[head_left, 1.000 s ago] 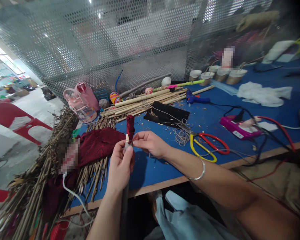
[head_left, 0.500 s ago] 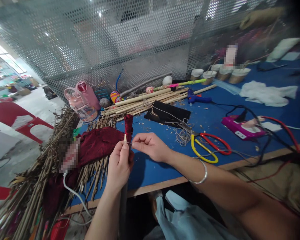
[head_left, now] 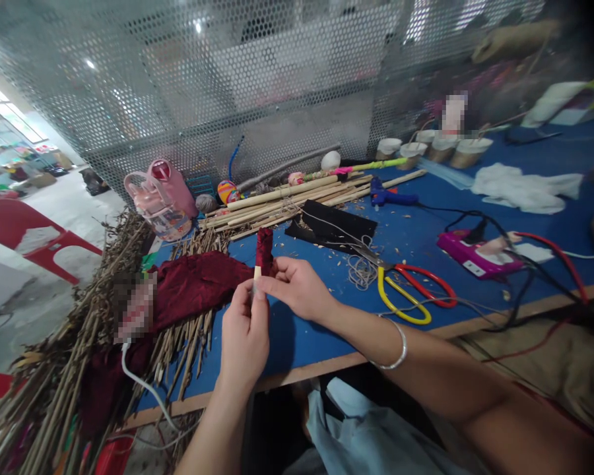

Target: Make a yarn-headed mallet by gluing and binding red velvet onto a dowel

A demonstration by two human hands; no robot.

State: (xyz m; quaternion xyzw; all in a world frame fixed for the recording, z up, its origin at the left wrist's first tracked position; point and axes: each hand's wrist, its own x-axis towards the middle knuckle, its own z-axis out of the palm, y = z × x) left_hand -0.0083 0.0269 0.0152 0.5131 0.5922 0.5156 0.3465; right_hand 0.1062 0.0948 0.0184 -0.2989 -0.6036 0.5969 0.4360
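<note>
My left hand is closed around a pale wooden stick, which stands nearly upright. Dark red velvety cloth is wrapped about the stick's top end. My right hand is closed on the stick just below the cloth, its thumb across the front and its fingers behind. Whether a thin cord is in those fingers is hidden. Left of my hands, a larger piece of dark red cloth lies over a pile of thin twigs.
Scissors with yellow and red handles lie right of my hands, near tangled grey cord and black sheet. Behind are pale sticks and a blue glue gun. A purple power strip trails cables. Mesh stands behind.
The wrapped stick and my left hand have shifted slightly right. My right hand, which was pinching a thin cord beside the stick, now has its fingers against the stick.
</note>
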